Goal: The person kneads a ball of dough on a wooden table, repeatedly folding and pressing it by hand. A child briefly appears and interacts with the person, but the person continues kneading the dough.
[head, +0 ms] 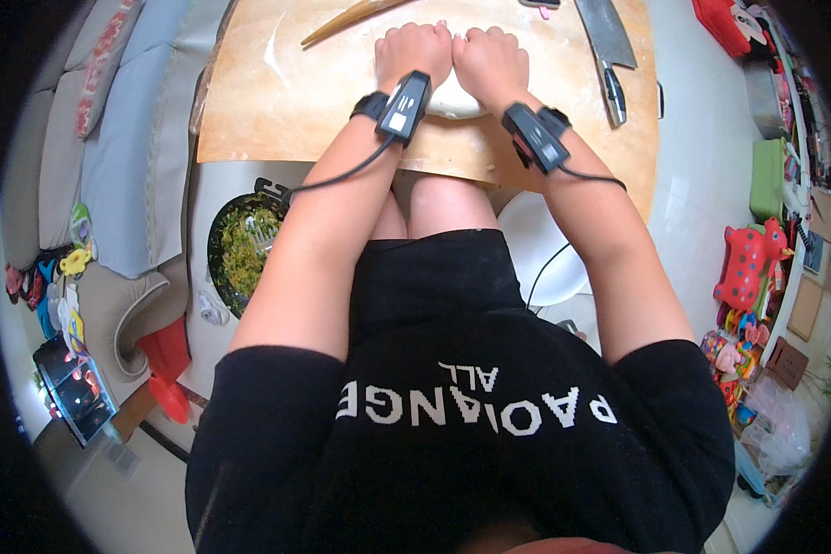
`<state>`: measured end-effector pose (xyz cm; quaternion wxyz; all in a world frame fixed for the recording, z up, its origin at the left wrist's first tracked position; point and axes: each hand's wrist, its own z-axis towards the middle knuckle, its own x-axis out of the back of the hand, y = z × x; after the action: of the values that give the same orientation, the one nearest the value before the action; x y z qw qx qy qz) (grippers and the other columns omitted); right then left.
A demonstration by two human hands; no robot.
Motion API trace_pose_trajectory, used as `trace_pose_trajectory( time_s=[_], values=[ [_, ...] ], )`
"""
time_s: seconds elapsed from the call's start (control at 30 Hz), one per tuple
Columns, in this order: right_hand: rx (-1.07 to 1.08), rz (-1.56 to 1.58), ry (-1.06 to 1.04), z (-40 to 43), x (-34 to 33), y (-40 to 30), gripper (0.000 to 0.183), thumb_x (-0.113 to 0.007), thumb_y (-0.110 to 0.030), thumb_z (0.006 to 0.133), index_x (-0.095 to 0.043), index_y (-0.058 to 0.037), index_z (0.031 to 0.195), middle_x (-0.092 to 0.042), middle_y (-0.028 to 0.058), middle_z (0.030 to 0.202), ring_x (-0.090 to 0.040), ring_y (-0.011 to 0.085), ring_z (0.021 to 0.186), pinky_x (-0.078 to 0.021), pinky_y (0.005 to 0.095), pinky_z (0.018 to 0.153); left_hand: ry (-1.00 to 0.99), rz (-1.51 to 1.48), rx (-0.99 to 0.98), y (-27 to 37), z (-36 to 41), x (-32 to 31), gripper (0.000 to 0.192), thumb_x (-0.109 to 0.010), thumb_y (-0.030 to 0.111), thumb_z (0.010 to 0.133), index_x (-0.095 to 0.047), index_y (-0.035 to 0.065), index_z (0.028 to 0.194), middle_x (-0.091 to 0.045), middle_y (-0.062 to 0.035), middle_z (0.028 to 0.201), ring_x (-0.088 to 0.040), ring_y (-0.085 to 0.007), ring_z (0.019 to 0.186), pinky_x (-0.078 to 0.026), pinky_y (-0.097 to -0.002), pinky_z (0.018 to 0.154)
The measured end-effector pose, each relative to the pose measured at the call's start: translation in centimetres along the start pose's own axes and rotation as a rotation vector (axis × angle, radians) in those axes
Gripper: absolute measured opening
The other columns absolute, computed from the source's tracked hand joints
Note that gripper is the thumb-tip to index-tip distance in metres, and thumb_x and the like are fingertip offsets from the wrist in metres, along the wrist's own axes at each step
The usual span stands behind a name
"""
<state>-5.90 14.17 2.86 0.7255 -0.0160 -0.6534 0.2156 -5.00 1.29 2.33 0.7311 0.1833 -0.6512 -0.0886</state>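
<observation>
A lump of pale dough lies on a floured wooden board, near the board's front edge. My left hand rests on the dough's left part, its fingers curled under into a fist. Beside it, my right hand is curled in the same way on the right part, and the thumbs nearly touch. Between and below the hands some of the dough shows; the rest is hidden under them. Each wrist bears a strapped black device with a cable.
A tapered wooden rolling pin lies at the board's back left. At its right are a cleaver and part of a dark object. Below the board stand a black pan of chopped greens and a white basin. A sofa is at left.
</observation>
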Motion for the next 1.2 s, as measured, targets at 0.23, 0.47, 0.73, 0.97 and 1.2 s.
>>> trace_pose_trajectory(
  time_s=[0.23,0.47,0.73,0.97,1.2],
  values=[
    [-0.159,0.618,-0.193,3.4,2.3,0.4,0.057,-0.038,-0.045,0.1,-0.071,0.0009,0.102,-0.07,0.0241,0.103,-0.066,0.0401,0.096,-0.0496,0.0455,0.088,-0.21,-0.305,-0.01,0.1,2.3,2.1,0.069,-0.029,0.05,0.102,-0.069,-0.0052,0.104,-0.066,-0.0314,0.106,-0.063,-0.0447,0.104,-0.046,-0.048,0.095],
    [0.245,0.302,0.267,-8.6,3.2,-0.2,0.022,-0.064,-0.026,0.087,-0.068,-0.0095,0.101,-0.06,0.0128,0.102,-0.056,0.0343,0.097,-0.0431,0.0451,0.088,0.431,-0.372,-0.307,1.7,-9.5,2.7,0.019,-0.056,0.019,0.091,-0.063,0.0043,0.101,-0.057,-0.0156,0.096,-0.053,-0.0356,0.094,-0.041,-0.0462,0.09],
    [0.211,0.11,0.207,-9.0,0.3,-1.2,0.041,-0.062,-0.03,0.088,-0.062,-0.0138,0.126,-0.057,0.0108,0.126,-0.049,0.0311,0.122,-0.0337,0.0533,0.102,0.332,-0.261,-0.319,-0.7,-10.5,0.3,0.032,-0.047,0.018,0.093,-0.059,0.0068,0.121,-0.059,-0.0158,0.119,-0.053,-0.0361,0.113,-0.036,-0.0511,0.1],
    [0.044,0.052,0.079,0.4,-1.6,-1.4,0.039,-0.048,-0.035,0.095,-0.072,-0.0086,0.11,-0.067,0.0159,0.112,-0.06,0.0366,0.106,-0.0464,0.0507,0.091,0.219,0.003,-0.027,-1.4,-1.8,-0.2,0.038,-0.043,0.032,0.098,-0.074,0.0083,0.1,-0.066,-0.0158,0.107,-0.058,-0.0335,0.102,-0.04,-0.0479,0.089],
    [-0.108,0.316,-0.161,6.1,0.4,-2.1,0.05,-0.045,-0.043,0.095,-0.074,-0.0027,0.101,-0.068,0.0256,0.109,-0.064,0.0442,0.102,-0.0491,0.0484,0.095,-0.083,-0.121,0.01,-1.8,3.2,3.1,0.056,-0.033,0.038,0.102,-0.069,-0.0045,0.093,-0.069,-0.0253,0.102,-0.064,-0.0419,0.103,-0.047,-0.049,0.09]
  ],
)
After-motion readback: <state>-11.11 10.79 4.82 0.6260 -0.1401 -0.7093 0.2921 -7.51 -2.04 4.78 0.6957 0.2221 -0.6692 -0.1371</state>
